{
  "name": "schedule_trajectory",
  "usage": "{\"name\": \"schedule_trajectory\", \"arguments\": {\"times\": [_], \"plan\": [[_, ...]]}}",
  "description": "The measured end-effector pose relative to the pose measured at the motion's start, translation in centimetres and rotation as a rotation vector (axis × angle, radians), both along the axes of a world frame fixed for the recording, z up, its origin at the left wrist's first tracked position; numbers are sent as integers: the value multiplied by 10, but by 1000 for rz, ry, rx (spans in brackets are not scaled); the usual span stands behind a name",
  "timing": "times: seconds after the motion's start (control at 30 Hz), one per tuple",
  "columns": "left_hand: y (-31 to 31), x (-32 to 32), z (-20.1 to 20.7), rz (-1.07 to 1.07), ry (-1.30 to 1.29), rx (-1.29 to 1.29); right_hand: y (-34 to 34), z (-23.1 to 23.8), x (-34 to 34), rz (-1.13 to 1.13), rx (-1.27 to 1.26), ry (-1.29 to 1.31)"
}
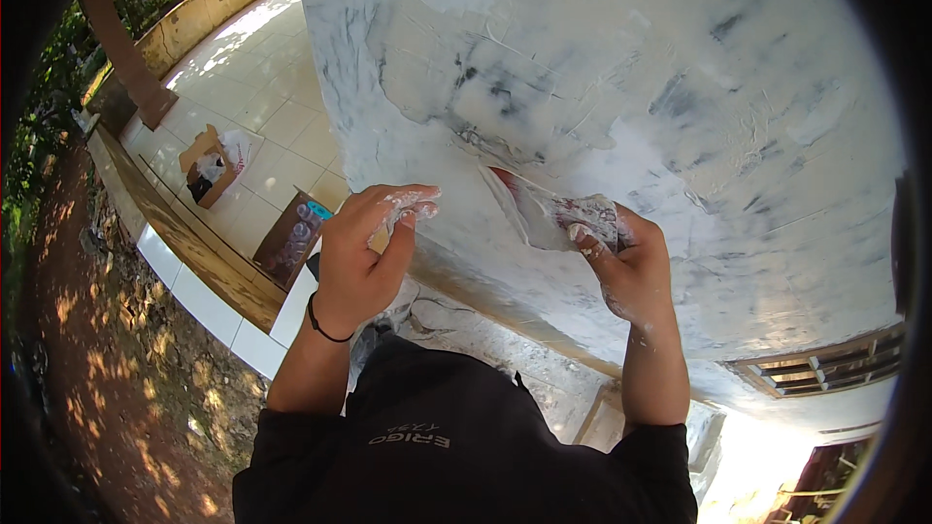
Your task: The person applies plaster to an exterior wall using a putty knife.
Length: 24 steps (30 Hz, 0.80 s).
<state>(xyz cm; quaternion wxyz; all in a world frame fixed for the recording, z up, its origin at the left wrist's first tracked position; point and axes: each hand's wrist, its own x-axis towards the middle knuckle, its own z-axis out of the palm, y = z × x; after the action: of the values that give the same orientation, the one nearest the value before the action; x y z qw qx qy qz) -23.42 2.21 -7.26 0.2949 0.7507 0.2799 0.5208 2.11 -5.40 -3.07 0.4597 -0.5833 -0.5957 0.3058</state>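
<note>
My right hand grips a putty-smeared spreader, thumb on its near face and fingers behind. Whitish paste coats most of the spreader, with dark red showing through in patches. Its broad edge lies at or very near the patchy white wall; I cannot tell if it touches. To the left, my left hand is held in front of the wall with its thumb pressed toward curled fingers. White paste covers those fingertips, and whatever is between them, if anything, is hidden. Grey and dark marks streak the wall around both hands.
On the tiled porch floor at left stand an open cardboard box and a second box with plastic cups or bottles. A brown post rises beyond. Low at right is a slatted wall vent.
</note>
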Motion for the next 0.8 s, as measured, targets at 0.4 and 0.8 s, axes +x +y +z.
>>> {"name": "schedule_trajectory", "arguments": {"times": [0.4,0.8], "plan": [[101,-40,17,-335,65,48,34,-22,-104,-327,392,-732],[134,-44,19,-407,57,122,65,-18,-107,-552,227,-156]]}}
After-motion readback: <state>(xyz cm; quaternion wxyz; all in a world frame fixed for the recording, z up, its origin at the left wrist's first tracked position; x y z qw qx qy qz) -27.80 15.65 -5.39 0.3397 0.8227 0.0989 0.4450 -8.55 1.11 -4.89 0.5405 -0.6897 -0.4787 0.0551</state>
